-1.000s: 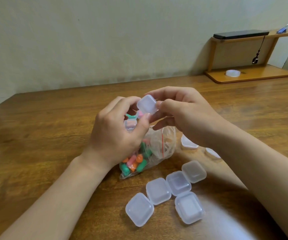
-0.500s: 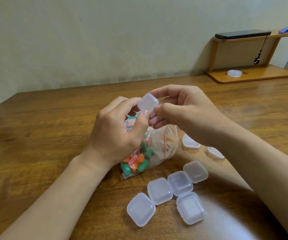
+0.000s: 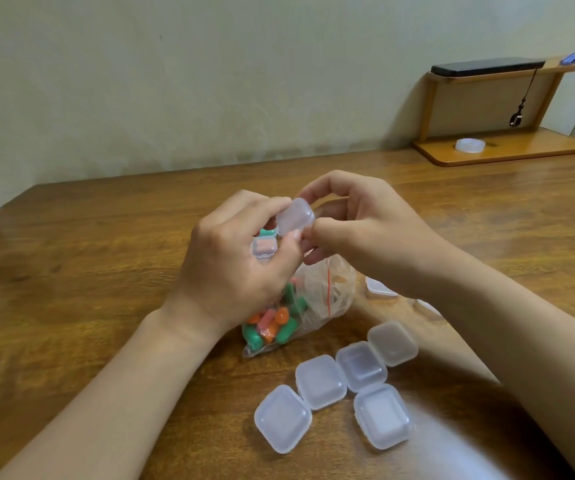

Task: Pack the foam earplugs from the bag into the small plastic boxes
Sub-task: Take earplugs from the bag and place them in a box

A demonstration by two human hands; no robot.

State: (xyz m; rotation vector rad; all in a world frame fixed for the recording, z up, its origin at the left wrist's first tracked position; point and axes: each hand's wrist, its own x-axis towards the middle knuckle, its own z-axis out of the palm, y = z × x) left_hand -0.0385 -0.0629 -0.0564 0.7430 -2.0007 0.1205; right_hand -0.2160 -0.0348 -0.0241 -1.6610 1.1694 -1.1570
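In the head view, your left hand (image 3: 234, 268) holds a small box (image 3: 264, 246) above the bag (image 3: 327, 292), with the fingers (image 3: 255, 203) curled round its base. There seems to be something pink inside. Your right hand (image 3: 358, 230) pinches the raised lid (image 3: 294, 216) at its near right corner. You look to be shutting the box, so tuck the foam below the rim, swing the lid down square and press until it catches. The other earplugs (image 3: 268, 327) lie in the bag on the table (image 3: 89, 271), and the spare boxes (image 3: 320, 381) sit just near and right of it
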